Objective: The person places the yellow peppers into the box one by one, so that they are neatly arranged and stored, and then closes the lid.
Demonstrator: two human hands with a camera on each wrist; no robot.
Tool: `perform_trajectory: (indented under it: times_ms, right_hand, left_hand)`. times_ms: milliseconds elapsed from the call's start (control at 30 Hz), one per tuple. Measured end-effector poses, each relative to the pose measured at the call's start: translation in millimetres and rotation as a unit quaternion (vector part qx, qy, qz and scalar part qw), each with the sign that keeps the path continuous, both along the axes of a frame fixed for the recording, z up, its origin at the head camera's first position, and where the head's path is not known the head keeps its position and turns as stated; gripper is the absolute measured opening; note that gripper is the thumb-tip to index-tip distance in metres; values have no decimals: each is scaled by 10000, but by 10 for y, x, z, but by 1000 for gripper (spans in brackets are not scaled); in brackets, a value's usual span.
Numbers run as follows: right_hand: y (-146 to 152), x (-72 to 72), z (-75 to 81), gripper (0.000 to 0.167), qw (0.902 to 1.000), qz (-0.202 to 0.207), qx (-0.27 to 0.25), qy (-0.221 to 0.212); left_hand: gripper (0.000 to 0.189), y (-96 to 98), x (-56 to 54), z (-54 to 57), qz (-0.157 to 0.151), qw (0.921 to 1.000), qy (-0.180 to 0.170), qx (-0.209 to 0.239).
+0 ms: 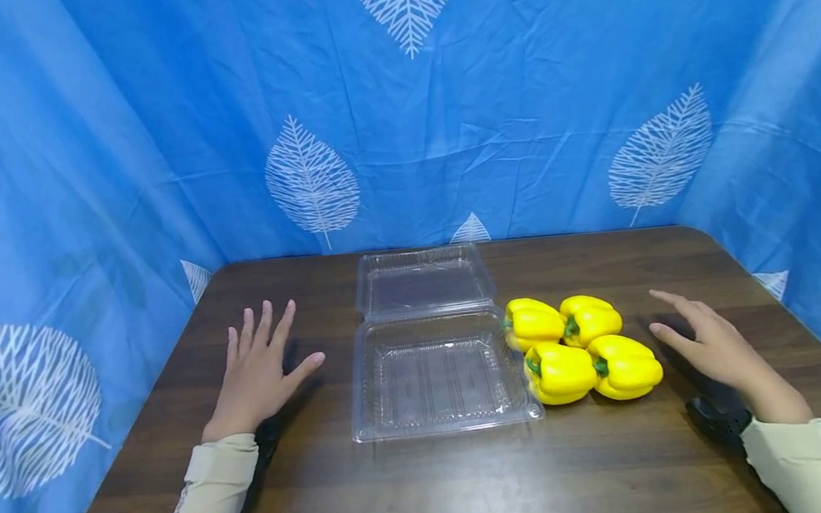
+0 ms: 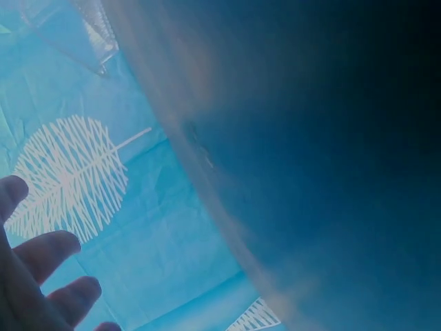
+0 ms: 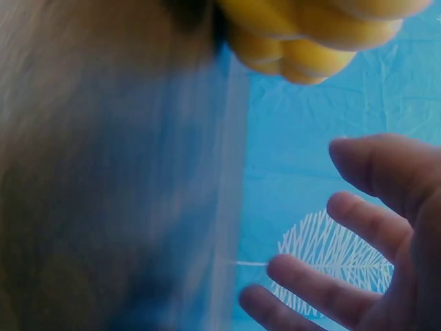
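Note:
My left hand [image 1: 256, 376], fingers spread and holding nothing, is over the table's left side. To its right lies a clear plastic clamshell container [image 1: 443, 426], its lid [image 1: 424, 288] folded back toward the curtain. Several yellow bell peppers [image 1: 562, 374] sit in a two-by-two cluster against the container's right edge, green stems facing left. Right of the peppers is my right hand [image 1: 715, 344], its thumb and fingers apart and nothing in its grasp. In the right wrist view the peppers [image 3: 303, 41] show at the top, beyond the fingers. The left wrist view shows left fingertips [image 2: 48, 252] against the curtain.
The brown wooden table [image 1: 446, 498] has rounded far corners. A blue curtain [image 1: 505, 77] with white leaf prints hangs behind it and along both sides. Dark wrist straps [image 1: 718, 421] and pale sleeves [image 1: 802, 458] show on the arms.

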State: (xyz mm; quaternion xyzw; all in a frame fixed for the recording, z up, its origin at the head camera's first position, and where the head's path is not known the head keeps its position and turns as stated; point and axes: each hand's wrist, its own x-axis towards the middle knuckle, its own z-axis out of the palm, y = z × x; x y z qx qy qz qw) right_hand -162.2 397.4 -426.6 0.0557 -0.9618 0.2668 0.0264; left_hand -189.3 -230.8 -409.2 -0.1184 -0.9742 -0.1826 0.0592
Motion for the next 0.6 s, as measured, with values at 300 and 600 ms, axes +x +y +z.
perform_trajectory:
  times_ms: [300, 600]
  right_hand:
    - [8, 38, -56, 61, 9940, 480, -933, -314]
    - [138, 28, -93, 49, 9600, 788, -2571, -777]
  left_hand:
    - [93, 71, -16, -13, -378, 9967, -356, 632]
    - [97, 194, -72, 4, -697, 9812, -932, 1543]
